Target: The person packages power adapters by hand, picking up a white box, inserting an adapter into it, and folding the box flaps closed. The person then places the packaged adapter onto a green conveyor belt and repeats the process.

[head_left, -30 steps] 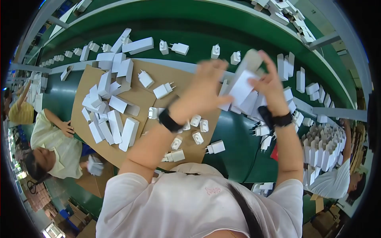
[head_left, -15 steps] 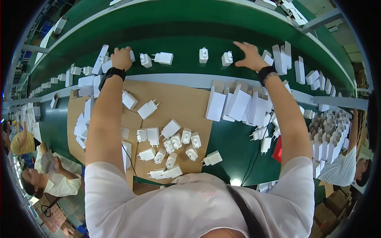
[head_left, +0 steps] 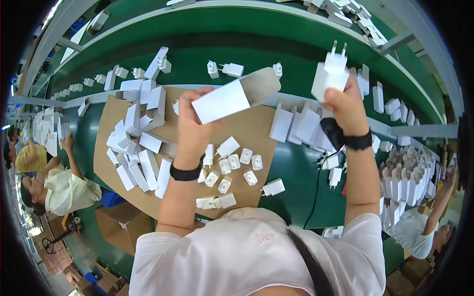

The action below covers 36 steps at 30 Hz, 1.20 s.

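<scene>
A white paper box (head_left: pixel 222 102) with its flap open to the right is gripped in my left hand (head_left: pixel 193 129), above the brown cardboard sheet (head_left: pixel 256 128). Upright in my right hand (head_left: pixel 348 112), with its two prongs pointing up, is a white plug charger (head_left: pixel 332 74). The two hands are apart, and the charger is to the right of the box's open end. Below the left hand, several white chargers (head_left: pixel 225 166) lie on the cardboard. A row of empty-looking open boxes (head_left: pixel 282 123) stands left of the right forearm.
White boxes (head_left: pixel 133 148) lie heaped on the cardboard's left side. The green belt (head_left: pixel 187 44) beyond carries more chargers (head_left: pixel 232 69). A black cable (head_left: pixel 316 190) runs over the green table. Co-workers sit at the left (head_left: pixel 71 190) and right (head_left: pixel 419 229).
Both hands have drawn back from the belt. The left now holds an open box, and the right, which was open, now holds a charger. My view has shifted somewhat.
</scene>
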{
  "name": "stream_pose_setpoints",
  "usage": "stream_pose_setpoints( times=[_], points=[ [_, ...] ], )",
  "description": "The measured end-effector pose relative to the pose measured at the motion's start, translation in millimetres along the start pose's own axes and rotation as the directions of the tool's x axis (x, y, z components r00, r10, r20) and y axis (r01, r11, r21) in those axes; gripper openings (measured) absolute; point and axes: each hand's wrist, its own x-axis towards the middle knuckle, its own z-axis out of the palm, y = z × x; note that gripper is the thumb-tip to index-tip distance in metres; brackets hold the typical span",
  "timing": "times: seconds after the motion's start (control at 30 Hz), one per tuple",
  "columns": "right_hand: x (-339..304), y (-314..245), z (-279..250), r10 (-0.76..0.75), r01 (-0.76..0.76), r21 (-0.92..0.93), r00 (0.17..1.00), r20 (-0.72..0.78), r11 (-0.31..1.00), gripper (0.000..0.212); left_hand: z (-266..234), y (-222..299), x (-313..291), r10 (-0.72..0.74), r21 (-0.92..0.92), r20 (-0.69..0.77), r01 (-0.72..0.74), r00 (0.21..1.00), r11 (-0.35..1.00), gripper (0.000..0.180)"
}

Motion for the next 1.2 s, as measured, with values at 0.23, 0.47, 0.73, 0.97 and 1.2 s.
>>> stream_pose_setpoints(
  times=[0.23,0.47,0.73,0.97,1.2],
  points=[
    [-68.6,-25.1,21.4,0.157,-0.11,-0.4,0.984,0.086,0.91,0.064,28.0,13.6,-34.4,0.069,0.088,0.061,-0.075,0.996,0.993,0.059],
    [-76.6,-21.6,16.0,0.066,0.078,-0.629,0.977,0.202,0.774,0.033,30.9,7.7,-44.1,0.223,0.212,0.225,-0.271,0.949,0.939,0.053],
    [-67.5,-7.6,28.7,-0.164,0.085,-0.513,0.98,-0.112,0.854,0.013,41.0,-4.7,-48.6,0.12,0.236,0.3,-0.195,0.946,0.952,0.051],
    [-71.6,1.4,31.6,-0.305,0.332,-0.302,0.943,0.136,0.894,0.009,50.2,-10.7,-48.2,-0.069,0.042,0.116,0.065,0.991,0.997,0.055],
    [-72.1,-1.1,23.8,-0.328,0.328,-0.091,0.945,0.014,0.94,0.011,60.2,-15.7,-43.0,-0.184,-0.272,0.158,0.222,0.97,0.936,0.057]
  ],
)
